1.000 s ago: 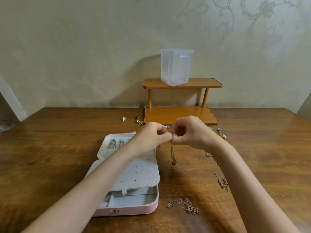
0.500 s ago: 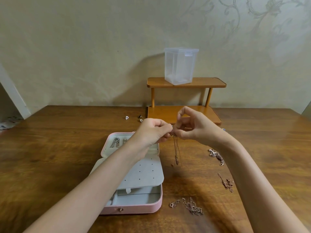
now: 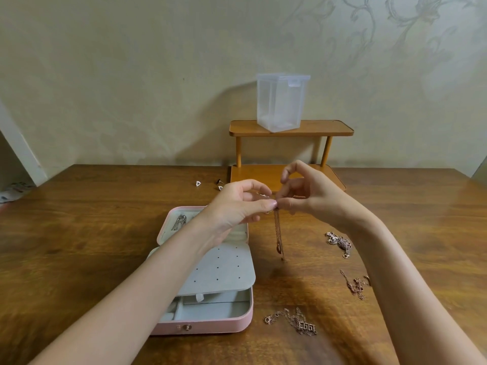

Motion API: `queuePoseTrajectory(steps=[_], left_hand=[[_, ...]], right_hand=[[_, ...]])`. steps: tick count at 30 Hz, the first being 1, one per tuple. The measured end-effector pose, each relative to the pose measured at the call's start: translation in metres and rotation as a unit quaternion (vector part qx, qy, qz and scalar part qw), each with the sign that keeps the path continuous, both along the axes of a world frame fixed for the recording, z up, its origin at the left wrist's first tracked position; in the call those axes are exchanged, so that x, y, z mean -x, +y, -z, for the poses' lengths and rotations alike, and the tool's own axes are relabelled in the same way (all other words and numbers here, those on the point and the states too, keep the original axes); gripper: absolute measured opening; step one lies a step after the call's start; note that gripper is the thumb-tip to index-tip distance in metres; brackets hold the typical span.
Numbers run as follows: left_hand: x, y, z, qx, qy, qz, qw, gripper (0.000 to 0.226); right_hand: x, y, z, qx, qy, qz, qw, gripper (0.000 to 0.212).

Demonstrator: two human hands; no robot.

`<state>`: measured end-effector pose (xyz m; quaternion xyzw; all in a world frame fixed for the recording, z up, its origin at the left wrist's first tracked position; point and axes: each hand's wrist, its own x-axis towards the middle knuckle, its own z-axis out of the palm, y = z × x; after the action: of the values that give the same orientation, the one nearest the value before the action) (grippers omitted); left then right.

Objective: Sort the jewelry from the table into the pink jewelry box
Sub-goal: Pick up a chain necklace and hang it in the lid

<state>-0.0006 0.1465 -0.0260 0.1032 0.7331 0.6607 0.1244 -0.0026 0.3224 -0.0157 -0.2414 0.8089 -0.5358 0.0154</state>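
Jewelry lies scattered over the wooden table [image 3: 79,246], and one piece, a thin rose-gold necklace [image 3: 277,233], hangs above it, pinched at its top between both hands. The left hand [image 3: 237,206] holds the chain's upper end between thumb and forefinger, and the right hand [image 3: 308,196] pinches the same spot from the other side, its remaining fingers curled upward. The chain drops straight down with a small pendant near its lower end, just right of the pink jewelry box [image 3: 205,325]. That box sits open on the table under the left forearm, its grey perforated flap [image 3: 221,272] lying across the middle and a silver chain [image 3: 179,222] resting in the far section. To the right lie a clustered bracelet [image 3: 340,243] and a loose chain [image 3: 355,285]; a number-pendant necklace [image 3: 295,321] lies nearer, beside the box's front corner. Small earrings [image 3: 198,183] sit farther back, left of a wooden two-tier shelf [image 3: 340,127] carrying a clear plastic container [image 3: 280,104].
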Motion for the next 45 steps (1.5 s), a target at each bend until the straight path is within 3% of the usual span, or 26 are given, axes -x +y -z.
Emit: queuePoseTrajectory(steps=[3, 5, 7, 9, 11, 12, 14, 17, 19, 21, 23, 25, 27, 29, 31, 34, 36, 37, 39, 41, 45], left_hand=[[0.002, 0.001, -0.003, 0.053, 0.013, 0.024, 0.998, 0.016], [0.001, 0.004, -0.003, 0.162, 0.089, 0.022, 0.983, 0.017], [0.0, 0.009, -0.001, 0.314, 0.221, 0.002, 0.923, 0.019], [-0.001, 0.015, 0.0, 0.431, 0.336, -0.024, 0.837, 0.021], [0.0, 0.019, 0.003, 0.483, 0.397, -0.039, 0.779, 0.021], [0.0, 0.019, 0.005, 0.495, 0.403, -0.04, 0.769, 0.019], [0.002, 0.015, 0.005, 0.476, 0.381, -0.05, 0.791, 0.01], [0.007, 0.003, 0.001, 0.315, 0.242, -0.061, 0.916, 0.002], [0.007, -0.003, -0.004, 0.128, 0.088, -0.032, 0.987, 0.011], [0.005, -0.006, -0.007, -0.051, -0.045, 0.015, 0.998, 0.015], [0.005, -0.007, -0.006, -0.136, -0.096, 0.032, 0.986, 0.013], [0.006, -0.005, -0.003, -0.139, -0.091, 0.028, 0.986, 0.011], [0.008, -0.003, 0.002, -0.066, -0.036, 0.006, 0.997, 0.008], [0.008, -0.002, 0.003, 0.052, 0.049, -0.029, 0.997, 0.006], [0.009, -0.002, 0.005, 0.086, 0.091, -0.066, 0.99, 0.006], [0.009, -0.003, 0.002, -0.034, 0.02, -0.103, 0.994, 0.007], [0.008, -0.004, -0.004, -0.17, -0.045, -0.107, 0.979, 0.011], [0.009, -0.005, -0.006, -0.19, -0.052, -0.109, 0.974, 0.013], [0.009, -0.009, -0.009, -0.108, -0.01, -0.107, 0.988, 0.015], [0.009, -0.013, -0.012, -0.01, 0.047, -0.1, 0.994, 0.014], [0.013, -0.022, -0.021, 0.051, 0.099, -0.109, 0.988, 0.011]], right_hand=[[0.0, 0.0, 0.0, -0.012, 0.005, -0.004, 1.0, 0.032], [0.001, -0.004, 0.002, -0.059, 0.013, -0.002, 0.998, 0.034], [0.001, -0.009, 0.003, -0.119, 0.026, 0.007, 0.993, 0.035], [0.0, -0.013, 0.003, -0.167, 0.041, 0.017, 0.985, 0.034], [-0.002, -0.014, 0.0, -0.202, 0.059, 0.034, 0.977, 0.032], [-0.003, -0.014, -0.002, -0.221, 0.071, 0.045, 0.972, 0.032], [-0.004, -0.011, -0.005, -0.276, 0.105, 0.063, 0.953, 0.024], [-0.005, -0.007, -0.009, -0.323, 0.15, 0.067, 0.932, 0.008], [-0.003, -0.007, -0.007, -0.256, 0.156, 0.078, 0.951, 0.009], [-0.001, -0.007, -0.004, -0.13, 0.105, 0.074, 0.983, 0.015], [0.0, -0.007, 0.0, 0.001, 0.017, 0.03, 0.999, 0.021], [0.002, -0.008, 0.006, 0.131, -0.059, -0.013, 0.989, 0.025], [0.003, -0.008, 0.009, 0.223, -0.109, -0.021, 0.968, 0.028], [0.003, -0.009, 0.011, 0.25, -0.134, -0.02, 0.959, 0.027], [0.004, -0.008, 0.013, 0.254, -0.153, -0.031, 0.955, 0.018], [0.006, -0.008, 0.016, 0.206, -0.172, -0.022, 0.963, 0.017], [0.007, -0.01, 0.019, 0.111, -0.141, 0.022, 0.984, 0.019], [0.008, -0.011, 0.02, 0.059, -0.113, 0.049, 0.991, 0.019], [0.008, -0.01, 0.021, 0.004, -0.081, 0.081, 0.993, 0.019], [0.007, -0.005, 0.02, 0.017, -0.085, 0.075, 0.993, 0.019], [0.006, 0.004, 0.017, 0.009, -0.091, 0.033, 0.995, 0.02]])
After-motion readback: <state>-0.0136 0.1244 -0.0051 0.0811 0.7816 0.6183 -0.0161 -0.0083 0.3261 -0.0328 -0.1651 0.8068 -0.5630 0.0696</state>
